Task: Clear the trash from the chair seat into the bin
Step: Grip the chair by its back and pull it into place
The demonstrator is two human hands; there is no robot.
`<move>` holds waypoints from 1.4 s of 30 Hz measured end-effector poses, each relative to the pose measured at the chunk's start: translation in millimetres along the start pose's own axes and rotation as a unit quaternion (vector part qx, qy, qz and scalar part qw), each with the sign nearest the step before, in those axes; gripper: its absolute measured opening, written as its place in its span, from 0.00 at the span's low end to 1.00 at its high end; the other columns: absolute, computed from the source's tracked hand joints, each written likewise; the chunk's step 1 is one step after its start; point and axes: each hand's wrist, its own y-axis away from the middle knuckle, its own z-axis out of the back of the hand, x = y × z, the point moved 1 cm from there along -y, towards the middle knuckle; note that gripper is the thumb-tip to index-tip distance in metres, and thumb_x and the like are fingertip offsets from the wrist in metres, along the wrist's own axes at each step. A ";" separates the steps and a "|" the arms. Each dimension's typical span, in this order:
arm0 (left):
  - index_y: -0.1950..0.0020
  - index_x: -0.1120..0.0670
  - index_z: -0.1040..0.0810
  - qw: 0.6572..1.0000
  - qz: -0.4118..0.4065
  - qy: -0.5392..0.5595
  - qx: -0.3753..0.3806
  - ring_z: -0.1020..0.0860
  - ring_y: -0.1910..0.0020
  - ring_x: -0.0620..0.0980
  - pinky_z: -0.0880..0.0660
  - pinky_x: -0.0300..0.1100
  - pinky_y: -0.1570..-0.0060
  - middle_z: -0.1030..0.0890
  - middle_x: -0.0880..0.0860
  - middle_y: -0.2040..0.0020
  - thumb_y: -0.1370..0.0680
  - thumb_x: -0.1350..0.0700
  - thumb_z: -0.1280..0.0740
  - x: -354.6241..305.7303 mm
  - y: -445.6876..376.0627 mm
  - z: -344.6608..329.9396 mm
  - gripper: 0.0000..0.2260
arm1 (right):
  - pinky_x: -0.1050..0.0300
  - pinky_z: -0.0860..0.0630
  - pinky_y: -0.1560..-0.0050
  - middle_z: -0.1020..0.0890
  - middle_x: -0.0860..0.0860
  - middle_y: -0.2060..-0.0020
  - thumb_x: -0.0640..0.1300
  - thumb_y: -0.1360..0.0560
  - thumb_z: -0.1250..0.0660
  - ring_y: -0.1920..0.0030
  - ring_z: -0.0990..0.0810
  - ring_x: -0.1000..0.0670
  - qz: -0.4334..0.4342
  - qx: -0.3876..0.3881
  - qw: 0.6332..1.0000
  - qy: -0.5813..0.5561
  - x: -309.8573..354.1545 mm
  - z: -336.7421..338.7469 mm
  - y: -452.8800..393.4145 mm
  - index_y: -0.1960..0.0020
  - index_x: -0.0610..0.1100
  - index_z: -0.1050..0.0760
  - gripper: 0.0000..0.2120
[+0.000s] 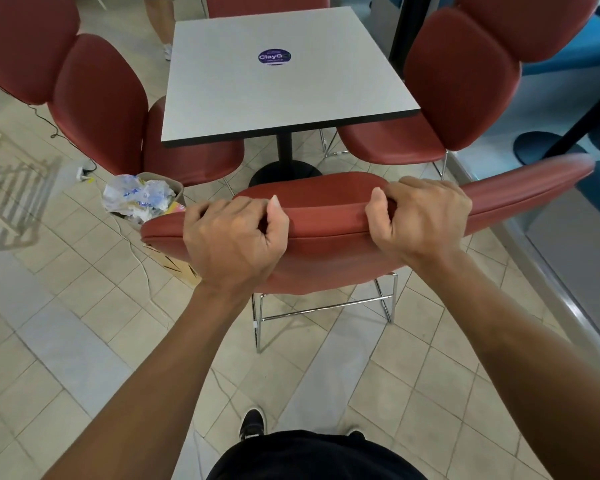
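Both my grips clench the red chair [326, 216] backrest mid-frame: left grip [232, 237], right grip [423, 216]. Trash [137, 199] sits in the bin [174, 187] at left, w/ chair's edge overlapping it. Desk [281, 91] stands beyond, top center.

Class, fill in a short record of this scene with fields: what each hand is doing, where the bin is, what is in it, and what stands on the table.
left hand: left hand grips the top edge of the chair back
right hand: right hand grips the same edge
bin: bin on the floor, left of the chair, partly hidden behind its back
bin contents: crumpled plastic trash heaped to the rim
table: table bears only a round sticker
chair seat: hidden by the back
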 end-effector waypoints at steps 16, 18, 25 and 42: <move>0.65 0.54 0.21 0.995 0.025 0.010 0.092 0.22 0.65 0.50 0.32 0.45 0.53 0.18 0.49 0.65 0.22 0.52 0.43 -15.6 -6.9 2.9 0.16 | 0.55 0.35 0.61 0.26 0.51 0.76 0.46 0.27 0.41 0.73 0.30 0.47 -0.012 -0.003 1.000 -0.013 4.7 -1.4 -2.8 0.73 0.46 0.31 0.16; 0.66 0.54 0.21 0.997 0.022 -0.001 0.076 0.23 0.67 0.51 0.32 0.45 0.56 0.19 0.49 0.67 0.22 0.52 0.42 -14.4 -7.9 -2.0 0.16 | 0.55 0.36 0.62 0.27 0.51 0.77 0.46 0.28 0.40 0.74 0.32 0.48 -0.017 -0.018 1.000 -0.017 5.0 -4.4 -3.3 0.74 0.46 0.32 0.16; 0.65 0.53 0.20 0.995 0.009 -0.043 0.085 0.24 0.68 0.52 0.33 0.44 0.59 0.19 0.49 0.68 0.23 0.53 0.42 -10.7 -12.0 -10.6 0.15 | 0.55 0.36 0.66 0.29 0.52 0.79 0.45 0.29 0.39 0.75 0.36 0.51 -0.034 -0.028 0.998 -0.049 6.7 -6.3 -8.8 0.75 0.46 0.34 0.16; 0.49 0.43 0.18 0.904 0.044 0.137 0.401 0.22 0.46 0.55 0.25 0.52 0.46 0.18 0.47 0.51 0.26 0.35 0.41 66.2 -89.6 9.8 0.18 | 0.44 0.25 0.46 0.19 0.55 0.64 0.58 0.24 0.41 0.60 0.21 0.50 -0.192 0.223 0.948 -0.120 127.4 20.9 -36.8 0.57 0.50 0.21 0.15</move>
